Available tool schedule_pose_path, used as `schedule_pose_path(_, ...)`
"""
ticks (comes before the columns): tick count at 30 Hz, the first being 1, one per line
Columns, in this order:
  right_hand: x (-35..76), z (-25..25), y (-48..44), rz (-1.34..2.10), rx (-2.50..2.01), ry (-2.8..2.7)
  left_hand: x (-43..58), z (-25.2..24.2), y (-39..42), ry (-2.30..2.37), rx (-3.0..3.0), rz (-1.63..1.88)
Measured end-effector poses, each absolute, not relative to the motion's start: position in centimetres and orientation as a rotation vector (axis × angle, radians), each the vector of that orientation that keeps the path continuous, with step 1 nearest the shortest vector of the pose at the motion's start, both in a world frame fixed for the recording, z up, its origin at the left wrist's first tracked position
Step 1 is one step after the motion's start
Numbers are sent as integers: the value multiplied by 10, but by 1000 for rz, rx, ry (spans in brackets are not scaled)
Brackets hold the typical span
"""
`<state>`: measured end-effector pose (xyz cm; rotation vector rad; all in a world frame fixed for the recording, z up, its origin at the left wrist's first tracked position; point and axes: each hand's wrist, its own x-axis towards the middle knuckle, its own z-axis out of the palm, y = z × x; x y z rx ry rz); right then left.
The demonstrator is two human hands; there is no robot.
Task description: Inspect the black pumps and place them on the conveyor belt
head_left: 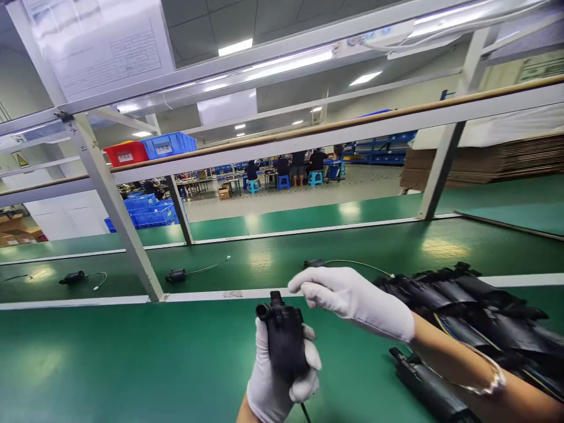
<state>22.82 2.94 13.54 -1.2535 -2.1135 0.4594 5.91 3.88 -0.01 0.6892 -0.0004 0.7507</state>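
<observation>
My left hand (pixel 282 376), in a white glove, is wrapped round a black plastic housing (pixel 286 341) with a round port and a tab at its top. A dark cable comes out below that hand. My right hand (pixel 339 294), also gloved, reaches in above and to the right of the housing, apart from it. Its fingers are stretched forward and loosely bent, and nothing shows between them. Just behind it, a small black part (pixel 314 263) with a thin wire lies on the green conveyor belt (pixel 259 258), partly hidden by the hand.
Several black housings (pixel 458 305) with wires are piled on the right, partly behind my right forearm. More small wired parts (pixel 176 275) lie on the belt to the left. A metal frame post (pixel 118 211) rises at left. Blue bins (pixel 154 212) and seated people are farther back.
</observation>
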Motion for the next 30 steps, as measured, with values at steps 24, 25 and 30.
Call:
schedule_pose_path(24, 230, 64, 2, 717, -1137, -2101, 42, 19, 23, 721, 1388, 1412)
schedule_pose_path(25, 228, 62, 0, 716, -1126, -2112, 41, 19, 21, 746, 1398, 1425)
schedule_pose_path(30, 222, 61, -1, 722, -1112, -2112, 37, 24, 18, 819, 1350, 1270)
